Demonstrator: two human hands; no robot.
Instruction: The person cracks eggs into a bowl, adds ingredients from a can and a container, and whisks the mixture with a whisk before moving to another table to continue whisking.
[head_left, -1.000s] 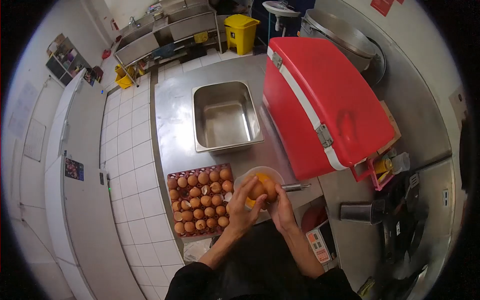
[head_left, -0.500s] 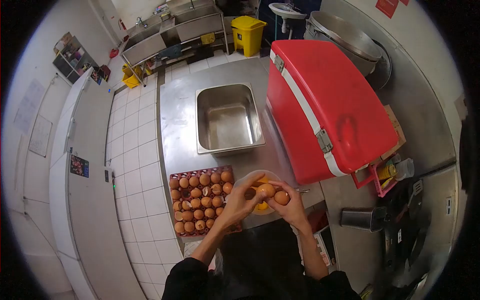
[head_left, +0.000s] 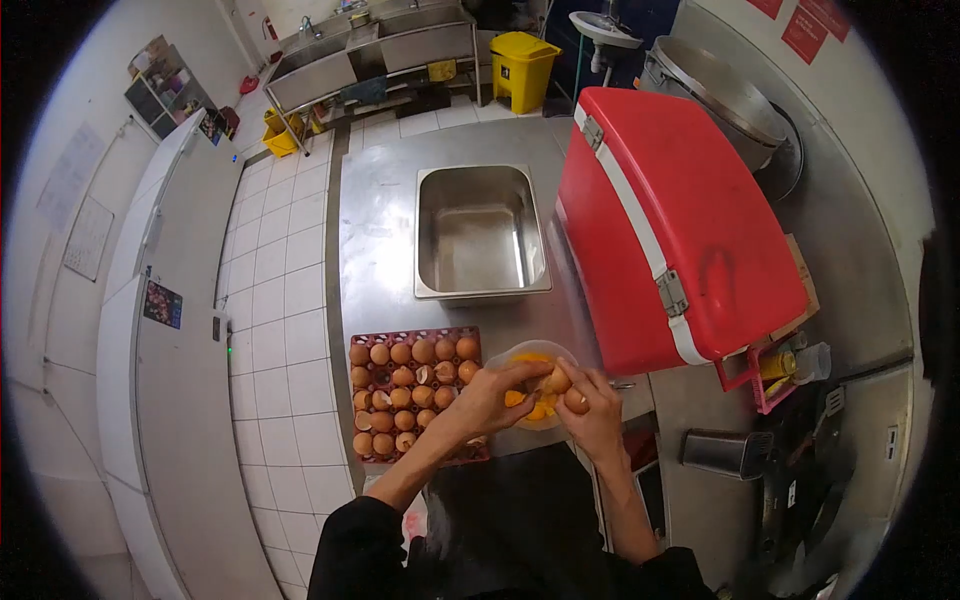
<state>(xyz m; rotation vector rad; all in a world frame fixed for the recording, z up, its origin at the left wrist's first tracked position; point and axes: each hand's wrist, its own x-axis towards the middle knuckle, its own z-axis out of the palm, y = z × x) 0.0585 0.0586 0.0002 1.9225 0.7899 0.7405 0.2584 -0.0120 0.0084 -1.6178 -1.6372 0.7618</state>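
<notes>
Fingers of the left hand are bent over the bowl, their tips brought up to an upper egg, with the thumb set apart below; whether the shell is pinched by them or only touched cannot be told. By the right hand a lower egg is kept between curled fingers and palm, just beside the upper one. Both eggs are held above the bowl, which is placed by the near edge of the table, between the red box and the egg tray. Yolks can be seen inside the bowl. The tray is set at the table's near left corner, and broken shells are mixed among its eggs. Each egg should be light, so little force is likely to be needed to carry it; the shell can be taken as stiff but brittle, and a hard squeeze from one fingertip could crush it. A hold is best taken around the widest part, with the load shared by several finger pads. If the shell has been wetted, some slipperiness is to be expected. Whether the upper egg is already cracked cannot be made out, being partly covered by the hands.
</notes>
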